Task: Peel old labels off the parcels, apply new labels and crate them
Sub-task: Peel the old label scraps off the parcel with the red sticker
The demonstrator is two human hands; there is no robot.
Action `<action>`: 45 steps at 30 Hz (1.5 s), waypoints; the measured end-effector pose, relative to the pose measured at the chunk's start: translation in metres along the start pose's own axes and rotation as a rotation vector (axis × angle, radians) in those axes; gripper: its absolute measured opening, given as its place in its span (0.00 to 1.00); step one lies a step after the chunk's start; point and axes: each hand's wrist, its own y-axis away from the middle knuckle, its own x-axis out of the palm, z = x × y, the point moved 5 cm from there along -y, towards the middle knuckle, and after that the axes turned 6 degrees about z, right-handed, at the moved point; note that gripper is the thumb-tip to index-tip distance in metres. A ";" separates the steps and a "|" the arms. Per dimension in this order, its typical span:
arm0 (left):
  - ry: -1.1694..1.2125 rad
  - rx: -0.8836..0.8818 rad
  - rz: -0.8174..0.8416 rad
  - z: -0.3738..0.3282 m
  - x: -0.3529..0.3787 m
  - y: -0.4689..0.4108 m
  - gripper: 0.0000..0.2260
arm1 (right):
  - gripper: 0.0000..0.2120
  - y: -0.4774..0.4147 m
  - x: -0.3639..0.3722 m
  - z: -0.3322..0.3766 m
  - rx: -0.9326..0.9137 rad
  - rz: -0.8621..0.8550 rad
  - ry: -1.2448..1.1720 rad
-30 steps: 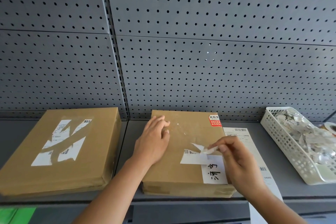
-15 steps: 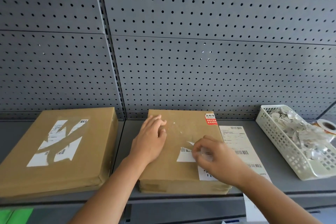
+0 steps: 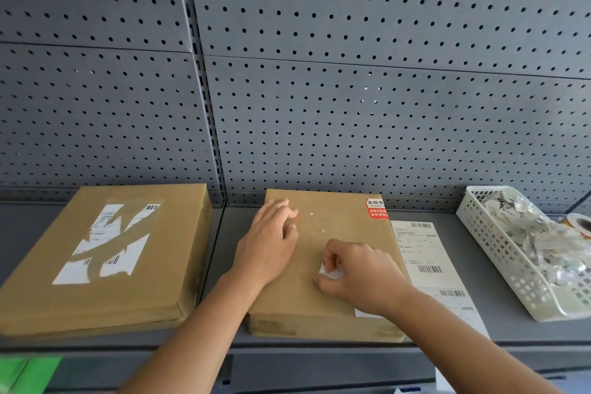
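First, note at far left the flat brown cardboard parcel with torn white label remnants (image 3: 105,253), lying on the grey metal shelf (image 3: 511,333), touched by neither hand. Next to the right, locate the second flat brown cardboard parcel (image 3: 287,304), directly under both hands, long axis apparently running away from the body. Left hand (image 3: 268,243): fingers straight and relaxed, palm flat on the far left part of the lid, holding nothing, probably bracing the box. Right hand (image 3: 358,275): nearer the work, fingers curled, pinching a small white scrap of old label (image 3: 331,273) near the lid centre. Observe a further white label remnant (image 3: 367,313) at the near right edge, beside the wrist. Treat peeling as unfinished. Expect disposal to call for a rightward carry, past the long white printed label strip (image 3: 428,262) just beside the parcel, to the white perforated plastic basket of scraps (image 3: 499,262), well apart.
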 end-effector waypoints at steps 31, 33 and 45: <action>-0.016 -0.004 -0.007 0.002 0.002 -0.001 0.15 | 0.10 -0.004 -0.001 -0.004 0.178 0.074 -0.117; -0.019 -0.005 -0.004 0.001 0.002 0.000 0.15 | 0.11 -0.003 -0.001 -0.004 0.164 0.089 -0.133; -0.017 0.001 -0.006 0.003 0.002 0.000 0.16 | 0.10 -0.002 0.001 -0.003 0.144 0.085 -0.131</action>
